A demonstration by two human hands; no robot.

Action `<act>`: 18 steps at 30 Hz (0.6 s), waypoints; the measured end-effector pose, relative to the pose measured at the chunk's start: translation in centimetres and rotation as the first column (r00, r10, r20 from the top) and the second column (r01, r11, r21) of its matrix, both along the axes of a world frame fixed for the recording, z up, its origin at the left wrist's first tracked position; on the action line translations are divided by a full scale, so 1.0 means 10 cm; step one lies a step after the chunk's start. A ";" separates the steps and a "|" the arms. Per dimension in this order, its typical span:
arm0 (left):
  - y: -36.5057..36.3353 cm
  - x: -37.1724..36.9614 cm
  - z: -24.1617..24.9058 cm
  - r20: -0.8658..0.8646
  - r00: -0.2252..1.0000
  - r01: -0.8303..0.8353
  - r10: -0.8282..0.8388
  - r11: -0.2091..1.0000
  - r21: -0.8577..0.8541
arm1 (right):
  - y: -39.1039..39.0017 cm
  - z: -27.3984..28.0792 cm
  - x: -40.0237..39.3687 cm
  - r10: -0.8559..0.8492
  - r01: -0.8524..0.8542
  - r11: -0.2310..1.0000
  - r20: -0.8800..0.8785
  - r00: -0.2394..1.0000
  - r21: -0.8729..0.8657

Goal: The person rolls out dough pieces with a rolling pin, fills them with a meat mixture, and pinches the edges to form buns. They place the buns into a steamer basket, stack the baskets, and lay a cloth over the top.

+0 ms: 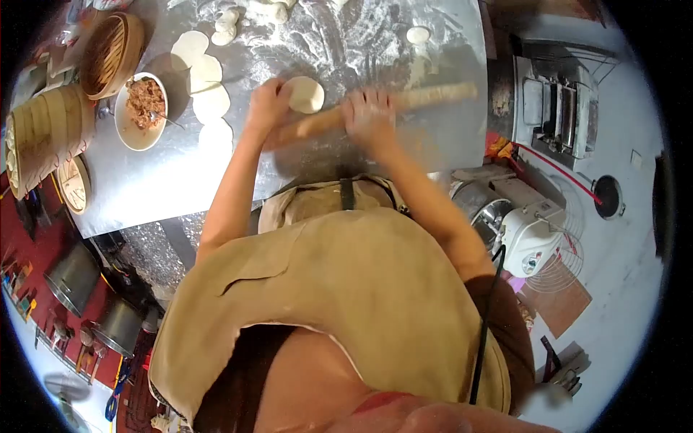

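My left hand pinches the left edge of a small round dough wrapper on the metal work table. Across a long wooden rolling pin lies my right hand, its fingers bent over the wood and slightly blurred. The pin slants up to the right, just below the wrapper, and its far right part looks pale. Several flattened dough rounds form an overlapping row to the left of my left hand. Lumps of dough sit at the far side, and one small dough disc lies at the far right.
A white bowl of meat filling with a spoon stands at the left. Bamboo steamers and a slatted wooden roll crowd the left edge. Loose flour covers the far tabletop. Off the right side are a metal machine and a white mixer.
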State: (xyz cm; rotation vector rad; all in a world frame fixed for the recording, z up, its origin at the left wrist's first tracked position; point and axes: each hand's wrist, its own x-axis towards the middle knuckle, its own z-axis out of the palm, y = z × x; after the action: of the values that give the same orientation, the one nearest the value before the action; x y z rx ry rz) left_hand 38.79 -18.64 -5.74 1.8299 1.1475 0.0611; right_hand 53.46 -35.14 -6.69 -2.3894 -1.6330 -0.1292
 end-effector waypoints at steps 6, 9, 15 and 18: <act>0.20 0.26 -0.07 -0.120 0.952 0.294 -0.283 0.951 0.090 | 0.83 -0.05 0.27 -0.008 0.006 1.000 0.085 0.996 0.018; 0.19 -0.04 -0.05 -0.015 0.990 0.143 -0.143 0.990 -0.010 | 0.39 0.07 0.06 0.122 -0.126 0.992 0.123 0.985 0.023; 0.14 0.17 -0.06 -0.127 0.956 0.270 -0.263 0.962 0.043 | 0.91 0.01 0.20 -0.026 0.009 0.994 0.161 0.987 0.105; 0.34 0.17 0.04 -0.051 0.971 0.233 -0.232 0.972 0.017 | 1.06 -0.02 0.19 -0.087 0.077 0.979 0.043 0.995 0.189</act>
State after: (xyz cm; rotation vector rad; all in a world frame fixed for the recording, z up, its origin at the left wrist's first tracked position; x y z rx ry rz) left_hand 40.54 -15.26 -5.33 1.9838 0.9611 -0.1066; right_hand 55.31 -24.57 -6.89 -2.3275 -1.4718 -0.3455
